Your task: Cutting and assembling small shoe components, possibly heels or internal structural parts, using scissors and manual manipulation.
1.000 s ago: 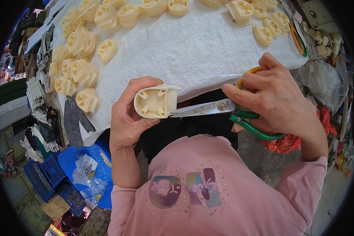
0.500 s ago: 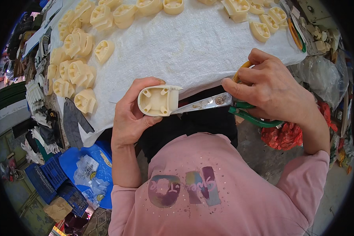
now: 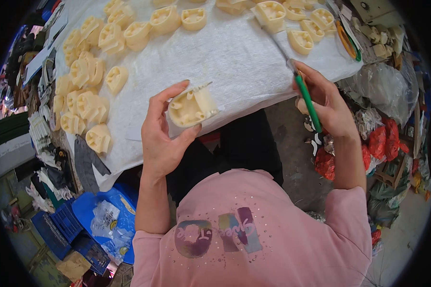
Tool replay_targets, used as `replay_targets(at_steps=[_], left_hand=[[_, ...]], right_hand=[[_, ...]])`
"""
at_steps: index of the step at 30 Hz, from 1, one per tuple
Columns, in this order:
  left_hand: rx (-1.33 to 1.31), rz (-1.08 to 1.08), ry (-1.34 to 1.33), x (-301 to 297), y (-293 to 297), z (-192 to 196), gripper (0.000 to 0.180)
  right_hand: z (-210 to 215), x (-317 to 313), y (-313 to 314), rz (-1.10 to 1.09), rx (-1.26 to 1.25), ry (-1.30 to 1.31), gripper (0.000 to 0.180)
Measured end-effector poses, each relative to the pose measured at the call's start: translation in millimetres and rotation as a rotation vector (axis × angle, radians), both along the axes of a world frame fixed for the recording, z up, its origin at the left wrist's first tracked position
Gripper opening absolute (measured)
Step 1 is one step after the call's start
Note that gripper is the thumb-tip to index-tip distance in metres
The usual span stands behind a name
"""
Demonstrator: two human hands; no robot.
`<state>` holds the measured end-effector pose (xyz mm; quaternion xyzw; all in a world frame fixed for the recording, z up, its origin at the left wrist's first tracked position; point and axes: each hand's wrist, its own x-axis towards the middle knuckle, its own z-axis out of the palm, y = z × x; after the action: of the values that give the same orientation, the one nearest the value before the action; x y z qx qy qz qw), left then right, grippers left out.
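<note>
Left hand [image 3: 162, 138] fingers grasp a cream moulded part [image 3: 192, 106]; right hand [image 3: 326, 104] grips green-handled scissors [image 3: 305, 95].

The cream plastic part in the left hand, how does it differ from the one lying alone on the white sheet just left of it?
The held plastic part is up off the table, pinched in the left hand and tilted; the lone part on the sheet lies flat, untouched. The held part looks larger, being nearer the camera. A thin strip juts from the held part's top edge; the lone part shows none. Both are cream mouldings with open cavities facing up.
</note>
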<state>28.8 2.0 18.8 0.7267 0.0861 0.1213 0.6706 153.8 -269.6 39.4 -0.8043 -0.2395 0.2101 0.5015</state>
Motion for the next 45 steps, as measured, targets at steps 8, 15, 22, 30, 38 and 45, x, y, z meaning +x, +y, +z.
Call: replay_targets(at_steps=[8,15,22,30,38,45], left_hand=[[0.865,-0.068,0.089,39.3,-22.9,-9.6,0.055],[0.806,-0.072,0.157,41.8,-24.3,-8.3,0.056],[0.781,-0.067,0.14,45.3,-27.2,-9.1,0.058],[0.775,-0.067,0.138,43.2,-23.5,-7.9,0.054],[0.794,-0.087,0.138,44.9,-19.3,-9.7,0.055],[0.795,-0.123,0.115,47.2,-19.6,-10.2,0.055]], right_hand=[[-15.0,-3.3,24.4,-0.131,0.815,0.483,0.076],[-26.9,-23.7,49.5,-0.176,0.991,0.375,0.068],[-63.1,-29.1,87.4,-0.173,1.227,0.391,0.06],[-43.5,-29.9,81.9,-0.258,1.433,0.432,0.056],[-55.7,-14.6,91.9,-0.224,1.284,0.438,0.057],[-63.4,-7.3,111.9,-0.265,1.164,0.345,0.054]])
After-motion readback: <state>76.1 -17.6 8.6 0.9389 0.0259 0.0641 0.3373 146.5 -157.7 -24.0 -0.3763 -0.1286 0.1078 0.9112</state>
